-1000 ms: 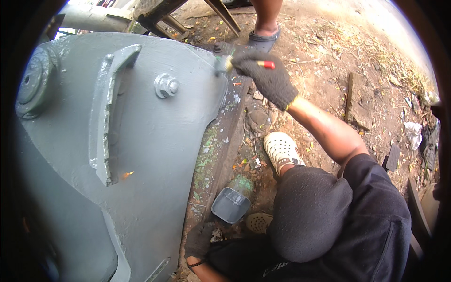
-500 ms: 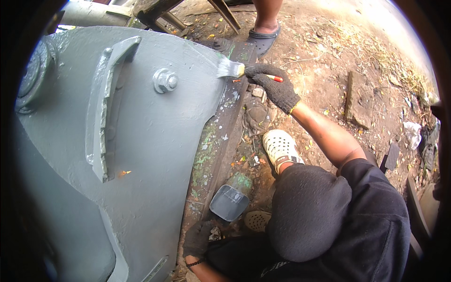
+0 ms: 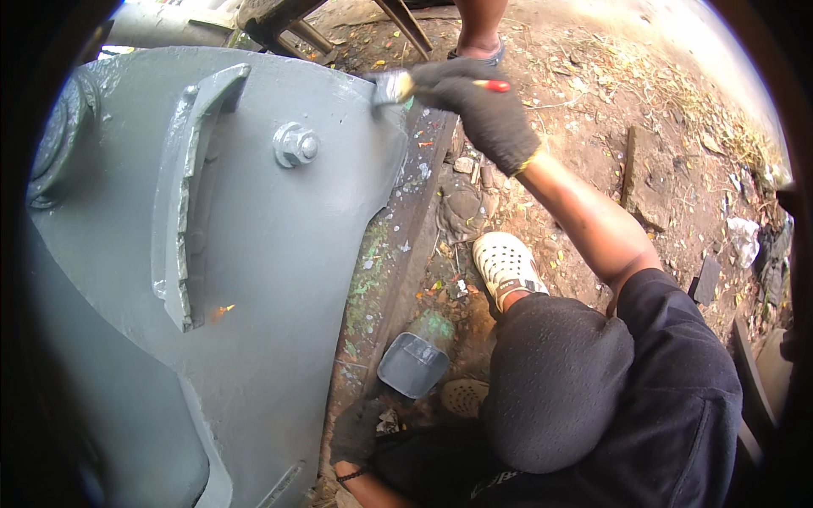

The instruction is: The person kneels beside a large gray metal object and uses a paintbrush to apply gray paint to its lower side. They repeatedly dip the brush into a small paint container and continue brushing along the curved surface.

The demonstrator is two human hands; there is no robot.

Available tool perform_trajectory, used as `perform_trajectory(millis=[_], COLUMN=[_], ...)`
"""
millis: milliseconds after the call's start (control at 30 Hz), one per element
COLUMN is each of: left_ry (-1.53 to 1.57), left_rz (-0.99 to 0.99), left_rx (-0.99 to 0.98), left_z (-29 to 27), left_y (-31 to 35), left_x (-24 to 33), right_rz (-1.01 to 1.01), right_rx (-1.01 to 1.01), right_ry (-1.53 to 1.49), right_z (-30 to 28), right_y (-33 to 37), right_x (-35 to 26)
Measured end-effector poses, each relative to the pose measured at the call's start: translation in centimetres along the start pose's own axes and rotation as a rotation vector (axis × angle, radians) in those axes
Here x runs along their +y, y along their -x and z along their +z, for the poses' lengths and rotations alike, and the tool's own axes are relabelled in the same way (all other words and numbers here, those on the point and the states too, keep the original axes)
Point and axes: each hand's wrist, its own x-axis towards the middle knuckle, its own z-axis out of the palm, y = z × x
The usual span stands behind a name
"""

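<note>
My right hand [image 3: 484, 110], in a dark knit glove, grips a paintbrush [image 3: 393, 87] with a red-tipped handle. The bristles, smeared by motion, touch the upper right edge of a large grey-painted metal piece [image 3: 279, 237]. A hex bolt [image 3: 296, 146] and a raised curved rib [image 3: 190, 195] stand out from that piece. At the bottom, my left hand [image 3: 357, 430], gloved too, rests low beside the metal beam; dark fabric and shadow hide how its fingers lie. Just beyond it sits a small square container [image 3: 413, 365] with grey paint inside.
A paint-spattered beam [image 3: 373, 288] runs under the grey piece's right edge. My pale clog [image 3: 506, 260] stands on littered dirt. Another person's foot [image 3: 481, 49] is at the top, near wooden legs [image 3: 402, 25]. A flat slab [image 3: 645, 178] lies to the right.
My right hand has moved up and slightly left with the paintbrush, along the grey piece's edge. The other person's shoe is now partly behind my glove. My left hand has not moved.
</note>
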Motion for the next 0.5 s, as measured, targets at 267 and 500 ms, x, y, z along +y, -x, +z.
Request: perform_trajectory(millis=[267, 500], left_ry=[-0.058, -0.04], left_rz=[0.144, 0.221], left_rx=[0.009, 0.031], left_z=[-0.4, -0.1], left_y=[-0.3, -0.2], left_x=[-1.5, -2.0], right_rz=[0.166, 0.435], right_rx=[-0.027, -0.049], right_ry=[-0.412, -0.41], right_z=[-0.5, -1.4], right_y=[3.7, 6.5], right_x=[3.2, 6.9])
